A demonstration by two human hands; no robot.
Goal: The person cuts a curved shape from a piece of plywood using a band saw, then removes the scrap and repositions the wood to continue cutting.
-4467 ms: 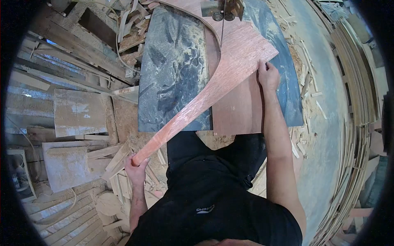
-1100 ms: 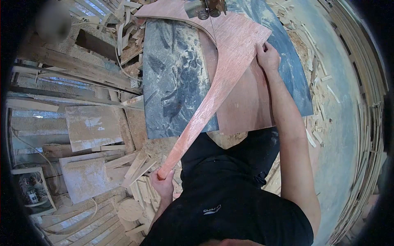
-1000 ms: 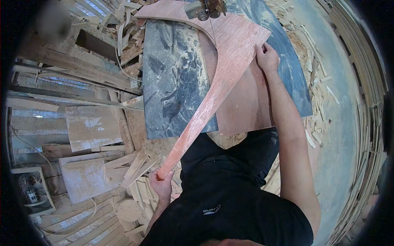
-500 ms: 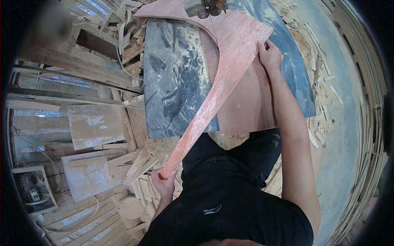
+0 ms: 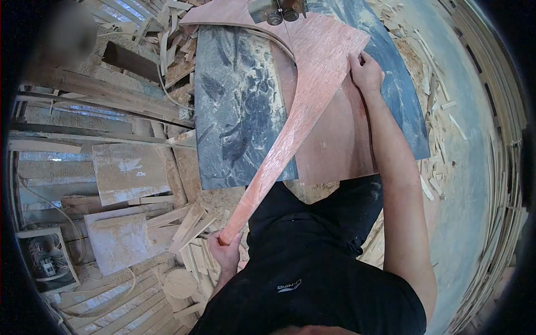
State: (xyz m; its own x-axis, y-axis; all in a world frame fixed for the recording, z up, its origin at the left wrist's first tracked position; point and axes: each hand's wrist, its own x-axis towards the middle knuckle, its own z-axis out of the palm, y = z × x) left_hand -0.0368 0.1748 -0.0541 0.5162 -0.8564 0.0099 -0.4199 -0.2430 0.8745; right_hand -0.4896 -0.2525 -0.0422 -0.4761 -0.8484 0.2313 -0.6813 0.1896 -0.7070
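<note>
Seemingly, our curve was nearly cut; left hand (image 5: 226, 251) clenched the strip's (image 5: 279, 151) tail, right hand (image 5: 365, 70) gripped its wide end.

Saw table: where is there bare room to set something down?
Its dusty grey top is free between its left edge and the curved plywood strip. A narrower patch lies beyond the right hand. The floor's offcuts are crowded.

Woodworking shop, bandsaw table (image 5: 240, 106) dusted with sawdust, offcuts (image 5: 190, 223), stacked boards (image 5: 89, 89)
</note>
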